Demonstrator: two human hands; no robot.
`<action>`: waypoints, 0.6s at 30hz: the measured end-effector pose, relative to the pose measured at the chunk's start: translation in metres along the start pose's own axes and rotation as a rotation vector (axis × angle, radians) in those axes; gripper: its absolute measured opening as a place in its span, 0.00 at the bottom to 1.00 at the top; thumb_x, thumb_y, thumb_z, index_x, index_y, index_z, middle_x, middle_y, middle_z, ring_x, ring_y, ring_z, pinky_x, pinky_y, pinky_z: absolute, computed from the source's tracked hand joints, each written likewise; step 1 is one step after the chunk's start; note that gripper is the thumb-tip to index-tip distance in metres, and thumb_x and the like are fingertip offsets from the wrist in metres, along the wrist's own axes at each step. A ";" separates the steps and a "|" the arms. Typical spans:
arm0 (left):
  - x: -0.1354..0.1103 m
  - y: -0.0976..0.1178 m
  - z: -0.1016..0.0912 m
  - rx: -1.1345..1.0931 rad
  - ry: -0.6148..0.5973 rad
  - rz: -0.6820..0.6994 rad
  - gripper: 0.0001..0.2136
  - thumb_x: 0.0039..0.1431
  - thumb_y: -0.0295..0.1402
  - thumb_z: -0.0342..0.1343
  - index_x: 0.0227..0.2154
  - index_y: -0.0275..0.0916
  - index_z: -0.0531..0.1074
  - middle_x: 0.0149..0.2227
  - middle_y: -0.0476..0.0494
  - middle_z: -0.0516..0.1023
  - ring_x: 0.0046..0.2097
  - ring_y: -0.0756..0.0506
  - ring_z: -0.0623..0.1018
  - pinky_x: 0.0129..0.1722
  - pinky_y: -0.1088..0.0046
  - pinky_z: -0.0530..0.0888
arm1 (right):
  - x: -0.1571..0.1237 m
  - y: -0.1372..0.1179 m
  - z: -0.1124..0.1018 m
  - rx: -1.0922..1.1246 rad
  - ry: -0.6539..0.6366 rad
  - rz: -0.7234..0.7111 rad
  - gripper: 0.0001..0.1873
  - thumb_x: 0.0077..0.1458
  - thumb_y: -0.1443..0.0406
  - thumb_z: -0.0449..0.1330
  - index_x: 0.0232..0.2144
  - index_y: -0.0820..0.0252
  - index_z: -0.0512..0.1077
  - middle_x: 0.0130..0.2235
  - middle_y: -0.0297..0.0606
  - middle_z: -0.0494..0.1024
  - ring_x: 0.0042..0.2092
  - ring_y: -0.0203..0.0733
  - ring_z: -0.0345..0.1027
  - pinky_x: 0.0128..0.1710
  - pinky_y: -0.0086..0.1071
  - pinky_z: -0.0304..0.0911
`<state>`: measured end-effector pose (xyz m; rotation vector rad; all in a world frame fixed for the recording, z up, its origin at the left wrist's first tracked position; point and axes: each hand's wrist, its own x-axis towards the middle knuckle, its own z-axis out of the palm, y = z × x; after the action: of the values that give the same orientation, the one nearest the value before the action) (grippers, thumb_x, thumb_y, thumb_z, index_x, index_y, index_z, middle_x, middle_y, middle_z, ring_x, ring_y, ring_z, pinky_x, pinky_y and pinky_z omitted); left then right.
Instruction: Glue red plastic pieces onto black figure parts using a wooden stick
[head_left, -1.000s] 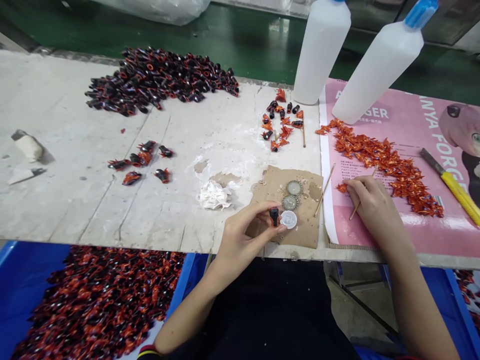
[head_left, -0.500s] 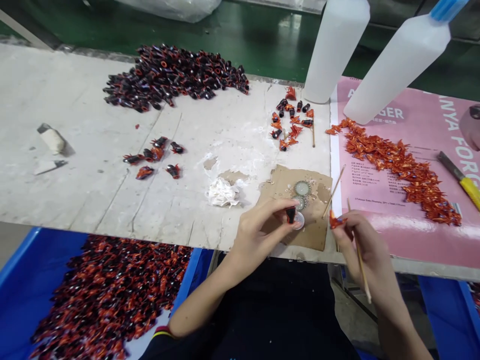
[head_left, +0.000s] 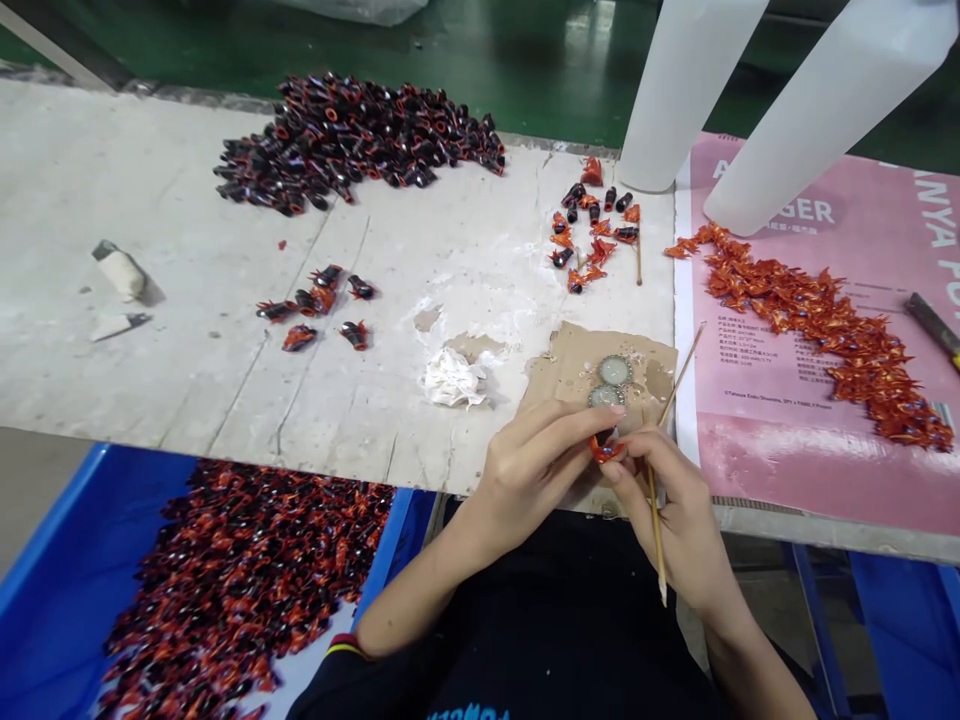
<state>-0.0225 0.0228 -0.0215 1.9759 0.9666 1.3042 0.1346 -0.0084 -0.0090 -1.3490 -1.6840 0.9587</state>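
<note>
Left hand and right hand are pinched on a piece over the cardboard, a stick tucked in the right. Probably light and stiff, the piece is best gripped by its body.

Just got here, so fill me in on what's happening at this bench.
A person is working with both hands close together in front of a piece of cardboard. The left hand holds a small dark piece and the right hand has an orange piece against it; whether they are joined is hard to tell. A thin stick is also in the right hand. Dark pieces are heaped at the back, orange ones on the pink sheet.
</note>
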 end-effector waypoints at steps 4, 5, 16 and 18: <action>0.000 0.003 -0.003 0.000 -0.046 0.018 0.17 0.61 0.18 0.53 0.51 0.41 0.71 0.44 0.43 0.80 0.45 0.49 0.80 0.44 0.76 0.78 | 0.001 0.002 0.000 0.005 0.027 -0.010 0.04 0.63 0.64 0.56 0.33 0.54 0.68 0.30 0.32 0.69 0.32 0.36 0.64 0.30 0.28 0.63; 0.000 0.004 -0.004 -0.011 -0.056 0.021 0.18 0.61 0.18 0.52 0.51 0.41 0.70 0.45 0.43 0.80 0.45 0.49 0.80 0.45 0.75 0.78 | 0.000 0.002 0.000 0.010 0.031 -0.022 0.03 0.62 0.65 0.56 0.34 0.54 0.68 0.31 0.32 0.69 0.32 0.36 0.64 0.31 0.28 0.63; 0.001 0.006 -0.002 -0.160 -0.021 0.012 0.12 0.61 0.24 0.58 0.48 0.39 0.73 0.43 0.41 0.81 0.46 0.48 0.80 0.45 0.74 0.79 | -0.003 0.004 0.006 -0.021 0.095 -0.101 0.04 0.62 0.69 0.56 0.35 0.53 0.67 0.30 0.31 0.67 0.29 0.34 0.61 0.26 0.28 0.60; 0.001 0.006 -0.001 -0.185 0.003 -0.015 0.12 0.61 0.25 0.59 0.46 0.39 0.74 0.43 0.41 0.82 0.45 0.47 0.81 0.44 0.73 0.80 | -0.003 0.005 0.006 -0.026 0.098 -0.103 0.04 0.62 0.69 0.56 0.34 0.54 0.67 0.30 0.31 0.67 0.29 0.34 0.61 0.26 0.28 0.60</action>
<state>-0.0216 0.0197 -0.0157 1.8230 0.8292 1.3379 0.1317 -0.0109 -0.0165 -1.2917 -1.6796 0.8010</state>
